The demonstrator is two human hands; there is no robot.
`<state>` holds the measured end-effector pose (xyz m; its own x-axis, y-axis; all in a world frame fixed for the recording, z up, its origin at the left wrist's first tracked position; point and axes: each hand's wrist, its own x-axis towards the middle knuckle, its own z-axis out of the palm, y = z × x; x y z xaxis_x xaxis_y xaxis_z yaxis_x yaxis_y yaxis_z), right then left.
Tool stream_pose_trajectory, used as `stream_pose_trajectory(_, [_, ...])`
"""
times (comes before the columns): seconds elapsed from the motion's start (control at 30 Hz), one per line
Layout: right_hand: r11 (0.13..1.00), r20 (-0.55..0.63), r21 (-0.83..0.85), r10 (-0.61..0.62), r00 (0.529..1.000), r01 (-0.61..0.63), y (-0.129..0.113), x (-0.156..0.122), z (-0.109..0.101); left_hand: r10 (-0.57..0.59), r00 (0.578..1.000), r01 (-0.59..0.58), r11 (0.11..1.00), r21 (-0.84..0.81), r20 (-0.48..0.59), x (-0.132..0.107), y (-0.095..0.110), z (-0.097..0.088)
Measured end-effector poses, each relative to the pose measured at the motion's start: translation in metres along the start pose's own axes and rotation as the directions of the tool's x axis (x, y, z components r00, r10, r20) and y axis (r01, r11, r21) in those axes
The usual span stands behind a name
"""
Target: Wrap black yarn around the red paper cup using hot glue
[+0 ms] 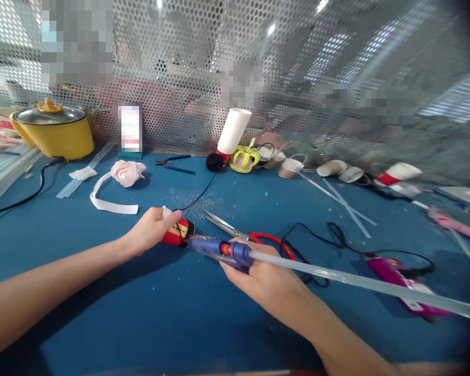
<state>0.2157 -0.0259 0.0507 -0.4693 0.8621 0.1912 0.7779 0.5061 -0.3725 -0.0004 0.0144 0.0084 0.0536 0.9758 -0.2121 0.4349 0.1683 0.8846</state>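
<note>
My left hand (151, 230) is closed around a small red paper cup (174, 236), tipped on its side with its dark end toward the right. A black cord (198, 198) runs from the cup back to a black ball of yarn (214, 162). In my right hand (272, 274) is a blue glue gun (209, 245), its nozzle at or very near the dark end of the cup; whether they touch I cannot tell. A long clear glue stick (344, 274) sticks out of the gun's rear. Red-handled scissors (229, 227) lie just behind my right hand.
A yellow electric pot (62, 138), a phone (129, 128), pliers (176, 163) and a pink ribbon bundle (127, 173) stand or lie at the left. Stacked white cups (234, 130) lean near the mesh partition. A magenta device (407, 287) with black cable lies right.
</note>
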Motion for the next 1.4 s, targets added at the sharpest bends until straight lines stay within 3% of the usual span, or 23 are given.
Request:
stream_pose_trajectory(0.13, [0.996,-0.017,-0.086,-0.017,1.0,0.016,0.0,0.005,-0.006,0.048,0.999,-0.048,0.999,-0.011,0.01,-0.002,0.001,0.001])
stream_pose_trajectory(0.33, [0.995,-0.062,0.001,0.098,0.993,-0.098,0.004,0.011,-0.003,0.109,0.994,-0.108,0.994,-0.033,0.023,-0.007,0.002,0.002])
stream_pose_trajectory(0.5, [0.943,0.056,0.132,0.3,0.952,-0.305,0.003,0.015,-0.001,0.144,0.989,-0.143,0.99,-0.017,0.038,-0.008,-0.001,0.002])
stream_pose_trajectory(0.6, [0.902,0.126,0.237,0.34,0.932,-0.361,0.003,0.019,0.0,0.151,0.987,-0.151,0.988,-0.003,0.051,-0.008,-0.002,0.003])
stream_pose_trajectory(0.73, [0.874,0.161,0.311,0.339,0.927,-0.373,0.005,0.02,-0.001,0.144,0.988,-0.146,0.989,0.026,0.058,-0.007,-0.003,0.003])
stream_pose_trajectory(1.07, [0.872,0.149,0.308,0.351,0.925,-0.38,0.001,0.02,-0.003,0.156,0.986,-0.158,0.987,0.024,0.059,-0.008,-0.002,0.001])
stream_pose_trajectory(1.4, [0.948,0.057,0.164,0.267,0.962,-0.273,-0.004,0.011,-0.009,0.095,0.995,-0.094,0.995,-0.023,0.026,-0.007,0.003,0.0])
